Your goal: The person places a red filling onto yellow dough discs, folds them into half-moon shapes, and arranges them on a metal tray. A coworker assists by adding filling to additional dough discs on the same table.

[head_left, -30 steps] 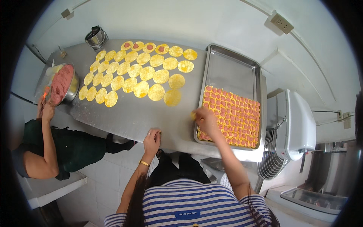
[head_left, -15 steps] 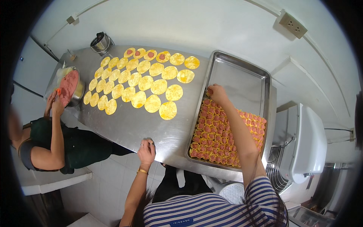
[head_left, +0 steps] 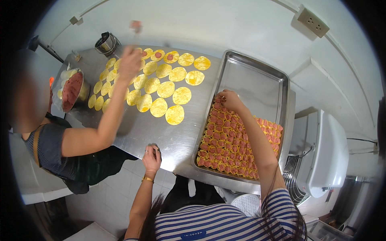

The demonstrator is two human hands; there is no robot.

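My right hand (head_left: 229,100) reaches over the large metal tray (head_left: 257,66), fingers pinched at a small open-topped dumpling (head_left: 219,98) by the tray's left wall. Below it, rows of pink-filled dumplings (head_left: 223,136) in yellow wrappers sit packed together; my forearm covers some. My left hand (head_left: 152,157) rests at the table's near edge with its fingers curled in; whatever they might hold is hidden. Round yellow wrappers (head_left: 165,89) lie in rows on the metal table (head_left: 177,140). Some in the far row bear pink filling (head_left: 170,57).
At the left, a co-worker's blurred hand (head_left: 130,62) passes over the wrappers, with a pink lump (head_left: 136,26) raised above it. A bowl of pink filling (head_left: 73,91) and a small metal pail (head_left: 107,44) stand on the table's left end. A white appliance (head_left: 327,154) is right of the tray.
The co-worker's hand has swung from the filling bowl up over the wrappers. My right hand stays at the tray's left side, and my left hand remains at the table edge. The view has shifted slightly.
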